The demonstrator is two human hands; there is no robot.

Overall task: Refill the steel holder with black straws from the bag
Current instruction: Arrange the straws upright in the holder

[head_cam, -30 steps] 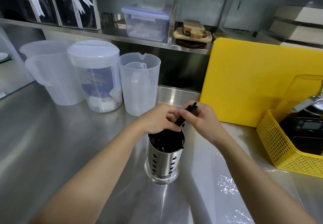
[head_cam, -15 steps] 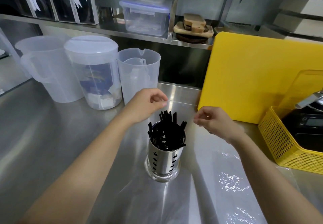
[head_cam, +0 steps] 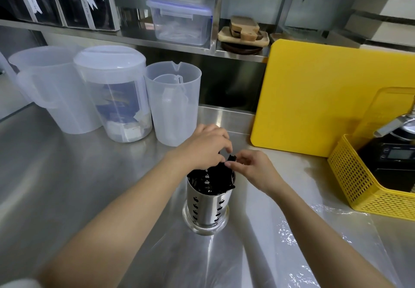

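The perforated steel holder (head_cam: 206,209) stands upright on the steel counter, filled with black straws (head_cam: 211,175). Both hands are at the tops of the straws. My left hand (head_cam: 203,149) reaches over the holder's mouth with curled fingers on the straw tops, hiding most of them. My right hand (head_cam: 251,167) pinches straw ends at the holder's right rim between thumb and fingers. The clear plastic bag (head_cam: 303,227) lies flat and crinkled on the counter to the right of the holder.
Three translucent plastic jugs (head_cam: 173,105) stand behind the holder on the left. A yellow cutting board (head_cam: 314,99) leans at the back right, beside a yellow basket (head_cam: 359,184) holding a black scale. A shelf (head_cam: 139,40) with containers runs above.
Half a second ago both hands were lifted apart above the holder with the straws standing free. Now both hands have come back down onto the straw tops.
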